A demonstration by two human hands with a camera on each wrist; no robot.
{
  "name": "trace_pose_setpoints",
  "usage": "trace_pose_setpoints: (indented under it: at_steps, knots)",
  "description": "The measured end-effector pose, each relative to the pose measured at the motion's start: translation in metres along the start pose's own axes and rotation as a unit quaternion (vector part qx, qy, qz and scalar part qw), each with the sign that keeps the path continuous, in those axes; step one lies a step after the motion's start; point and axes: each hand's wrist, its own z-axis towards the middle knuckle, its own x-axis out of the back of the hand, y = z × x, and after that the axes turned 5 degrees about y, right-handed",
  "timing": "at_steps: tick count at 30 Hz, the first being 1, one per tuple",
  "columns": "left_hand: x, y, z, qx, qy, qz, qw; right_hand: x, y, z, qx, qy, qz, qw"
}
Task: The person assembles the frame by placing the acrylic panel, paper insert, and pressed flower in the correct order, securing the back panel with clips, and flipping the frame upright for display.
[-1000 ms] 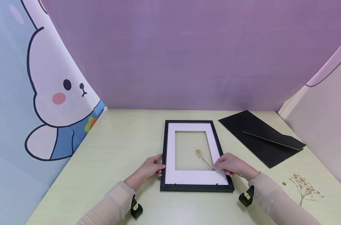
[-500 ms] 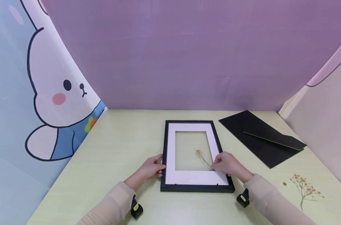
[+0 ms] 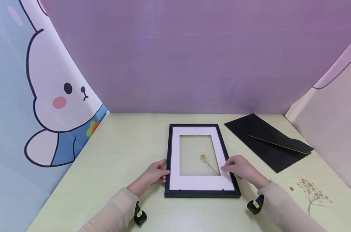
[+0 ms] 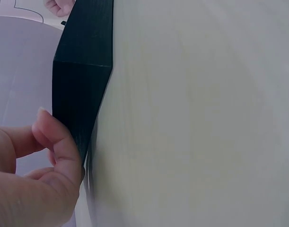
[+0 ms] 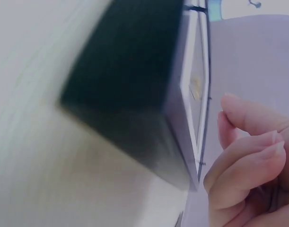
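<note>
On the pale tabletop [image 3: 129, 138] lay one black picture frame [image 3: 203, 194], one dried yellow flower [image 3: 203, 157] within its mat [image 3: 197, 183] opening, placement seemingly nearly done, left hand [image 3: 151, 175] gripping the left edge, right hand [image 3: 241, 168] loosely curled, holding nothing visible, the next move probably calling for the dried reddish spray [image 3: 312, 192].

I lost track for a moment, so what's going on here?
A person's left grip holds the frame by its left edge. The right grip is over the frame's right side, apart from the flower, with nothing visible in it. The flower lies within the opening of the white mat. A black board and a reddish sprig lie off to the right.
</note>
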Motion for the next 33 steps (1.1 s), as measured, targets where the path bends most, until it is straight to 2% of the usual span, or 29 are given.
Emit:
trace_pose_setpoints:
  at_steps: [6, 13, 24, 33]
  knots:
    - [0.000, -0.001, 0.001, 0.003, 0.000, -0.003, 1.0000, 0.019, 0.011, -0.006, -0.008, 0.006, 0.040, 0.999]
    - [0.001, -0.003, 0.002, 0.005, 0.000, 0.000, 1.0000, 0.037, 0.023, -0.015, -0.014, 0.017, 0.058, 0.998]
    - [0.000, -0.003, 0.003, 0.001, -0.001, 0.000, 1.0000, 0.053, 0.033, -0.030, -0.036, 0.029, 0.116, 0.992]
    - [0.000, -0.002, 0.002, -0.004, -0.003, -0.004, 1.0000, 0.068, 0.044, -0.045, -0.035, 0.026, 0.160, 0.986]
